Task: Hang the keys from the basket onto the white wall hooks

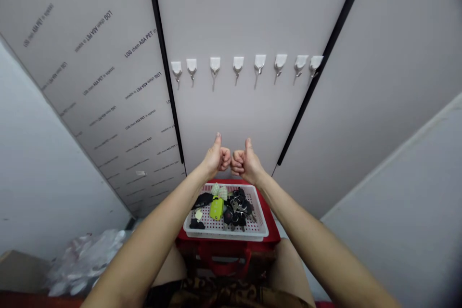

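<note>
My left hand (218,156) and my right hand (246,161) are held up side by side, knuckles nearly touching. Each is a fist with the thumb pointing up, and neither shows anything in its fingers. Below them a white perforated plastic basket (224,234) rests on a red surface. Inside it lie several dark keys (238,207) on rings at the right, and a lime-yellow key fob cover (216,208) near the middle. A black strap (202,200) and a pale green-and-white checked item (219,191) are also in it.
A row of several white adhesive hooks (238,65) runs across the pale panel ahead, with black trim strips (164,57) at its sides. Clear plastic bags (86,260) and a cardboard box (21,272) sit at lower left. The red stand (269,221) sits between my knees.
</note>
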`<state>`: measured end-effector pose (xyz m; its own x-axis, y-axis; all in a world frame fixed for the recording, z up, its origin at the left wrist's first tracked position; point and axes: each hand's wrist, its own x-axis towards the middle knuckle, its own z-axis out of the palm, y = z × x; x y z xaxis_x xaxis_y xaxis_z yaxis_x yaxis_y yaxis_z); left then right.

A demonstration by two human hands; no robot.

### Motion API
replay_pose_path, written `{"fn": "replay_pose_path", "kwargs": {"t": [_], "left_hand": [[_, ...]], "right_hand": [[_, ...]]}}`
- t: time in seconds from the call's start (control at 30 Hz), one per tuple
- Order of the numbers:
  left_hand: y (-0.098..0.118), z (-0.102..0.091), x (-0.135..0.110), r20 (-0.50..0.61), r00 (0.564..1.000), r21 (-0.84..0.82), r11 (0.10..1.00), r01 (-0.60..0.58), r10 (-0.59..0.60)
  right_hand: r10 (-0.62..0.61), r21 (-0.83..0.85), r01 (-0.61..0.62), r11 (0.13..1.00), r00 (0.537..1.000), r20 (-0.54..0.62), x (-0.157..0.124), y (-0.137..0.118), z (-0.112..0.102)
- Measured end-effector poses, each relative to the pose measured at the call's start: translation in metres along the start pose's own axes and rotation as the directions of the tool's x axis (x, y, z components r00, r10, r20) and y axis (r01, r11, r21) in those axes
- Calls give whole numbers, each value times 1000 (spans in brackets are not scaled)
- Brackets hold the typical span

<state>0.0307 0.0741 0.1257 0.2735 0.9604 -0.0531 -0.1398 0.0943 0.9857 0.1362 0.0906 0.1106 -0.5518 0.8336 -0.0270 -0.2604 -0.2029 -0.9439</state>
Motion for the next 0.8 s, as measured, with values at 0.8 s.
{"fn": "replay_pose_path", "kwargs": {"t": [0.8], "left_hand": [[-89,-55,-34,-227,971,777,615,135,75]], "right_hand": [[-66,-895,131,427,991,114,-20,69,-26]]}}
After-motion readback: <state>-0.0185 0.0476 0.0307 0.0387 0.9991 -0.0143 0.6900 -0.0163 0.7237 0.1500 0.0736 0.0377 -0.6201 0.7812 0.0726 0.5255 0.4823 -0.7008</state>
